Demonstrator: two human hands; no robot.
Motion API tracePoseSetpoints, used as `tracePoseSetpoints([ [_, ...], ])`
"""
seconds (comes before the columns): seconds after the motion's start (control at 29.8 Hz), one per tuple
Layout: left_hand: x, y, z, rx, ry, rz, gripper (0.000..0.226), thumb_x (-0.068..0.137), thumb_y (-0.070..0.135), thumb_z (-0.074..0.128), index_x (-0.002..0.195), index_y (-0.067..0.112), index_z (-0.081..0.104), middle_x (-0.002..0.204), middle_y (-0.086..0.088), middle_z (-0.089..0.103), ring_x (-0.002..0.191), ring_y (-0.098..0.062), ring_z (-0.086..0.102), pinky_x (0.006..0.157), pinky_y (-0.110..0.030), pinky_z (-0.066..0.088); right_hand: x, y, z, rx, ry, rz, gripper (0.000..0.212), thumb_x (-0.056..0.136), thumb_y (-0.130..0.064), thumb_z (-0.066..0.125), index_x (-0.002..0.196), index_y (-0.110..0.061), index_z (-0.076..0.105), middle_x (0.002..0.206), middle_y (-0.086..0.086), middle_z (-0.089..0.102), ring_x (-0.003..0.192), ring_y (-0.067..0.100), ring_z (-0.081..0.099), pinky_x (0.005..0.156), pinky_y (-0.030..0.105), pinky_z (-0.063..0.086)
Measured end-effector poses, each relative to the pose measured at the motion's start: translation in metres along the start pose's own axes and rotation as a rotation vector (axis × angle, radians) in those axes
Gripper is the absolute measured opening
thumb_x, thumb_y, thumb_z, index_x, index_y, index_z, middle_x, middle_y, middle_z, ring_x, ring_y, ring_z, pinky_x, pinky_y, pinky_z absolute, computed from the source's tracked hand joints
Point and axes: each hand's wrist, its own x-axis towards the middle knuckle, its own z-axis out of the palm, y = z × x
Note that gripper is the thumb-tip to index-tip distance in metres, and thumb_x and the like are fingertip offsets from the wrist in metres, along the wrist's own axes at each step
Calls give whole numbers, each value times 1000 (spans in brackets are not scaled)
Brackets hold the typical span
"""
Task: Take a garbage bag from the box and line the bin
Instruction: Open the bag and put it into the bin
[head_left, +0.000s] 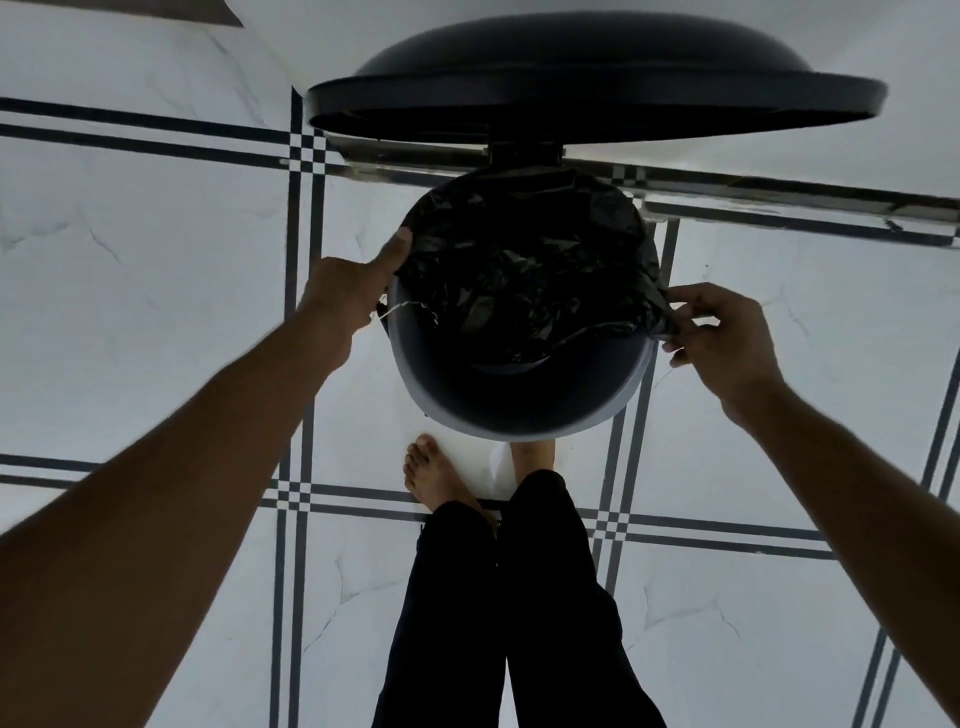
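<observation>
- folding the garbage bag (524, 270) over the bin (519, 410) rim is the step in hand, judged from the head view (only view): black film sits inside the bin mouth, draped over the far and side edges, w/ the near rim bare and grey.
- left hand (348, 296) is at the left rim, thumb straight and pressing the bag edge against it; other fingers are hidden, so can't tell if they curl on the film.
- right hand (722, 338) pinches a bunched bit of bag at the right rim, fingers curled round it.
- lid (592, 98) stands up and open behind the bin; one bare foot (431, 473) shows on the floor in front, the other is tucked under the bin front, prob. on a pedal, though that's hidden.
- doing it well, imo: keep the left edge pinned, draw the right side outward and down over the lip, then work both hands toward the near rim so the film hems evenly.
- thin film, so pull gently; a hard tug may tear it or drag the far edge off.
- box isn't in view.
</observation>
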Motion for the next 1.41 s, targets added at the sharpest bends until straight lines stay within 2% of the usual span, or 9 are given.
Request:
tracePoseSetpoints([
  [0.17,-7,-4,14,141,66,74,11,84,15,73,75,11,67,59,-2,51,54,-16,45,42,-19,34,-23,-8,10,-343,129,-293,35,81,-1,65,105,-23,53,109,3,51,83,20,58,66,29,53],
  [0.3,-12,-21,16,262,152,250,12,83,15,68,94,14,74,84,-2,69,75,-21,58,62,-26,41,-38,-19,18,-623,94,-436,39,78,2,56,110,-19,52,123,12,46,106,30,47,71,31,39],
  [0.54,-29,-40,10,182,48,442,21,84,4,60,102,9,69,96,-4,72,84,-9,62,60,-5,42,-34,9,12,-752,14,-487,14,81,8,55,78,-5,56,79,8,54,77,34,54,58,30,35],
  [0.64,-38,-42,12,87,103,461,28,82,-3,49,93,15,68,91,-13,70,79,-11,53,64,-18,44,-43,12,7,-730,-25,-546,8,80,-1,52,78,-5,58,75,11,62,75,35,55,62,34,44],
  [0.84,-40,-42,21,-273,292,13,30,80,33,58,56,17,53,65,-8,54,67,-21,48,61,-31,42,-68,22,6,-666,-150,-407,16,92,-37,51,85,-23,54,80,-12,58,74,14,55,63,26,37],
  [0.91,-40,-48,25,-268,227,16,35,76,47,70,67,13,66,73,-3,66,75,-16,63,71,-29,54,-73,24,10,-570,-200,-331,21,93,-44,53,82,-26,54,78,-13,60,72,12,59,62,26,40],
  [1.01,-43,-63,31,-163,181,83,24,75,22,80,94,14,68,96,-1,71,97,-26,69,82,-31,56,-75,21,19,-168,-180,1,35,95,-50,51,83,-20,62,80,-3,69,75,14,64,64,27,46],
  [1.21,-57,-72,32,-117,237,78,69,81,12,78,140,21,44,108,1,65,89,-12,63,94,-43,54,-72,22,31,190,-45,266,21,84,-7,72,80,8,57,86,29,67,67,21,66,65,31,62],
  [1.41,-69,-84,29,70,276,126,58,79,24,81,129,19,51,85,5,71,92,-25,71,90,-48,55,-84,22,28,430,32,430,21,85,4,67,70,-4,54,72,17,67,64,21,69,74,32,62],
])
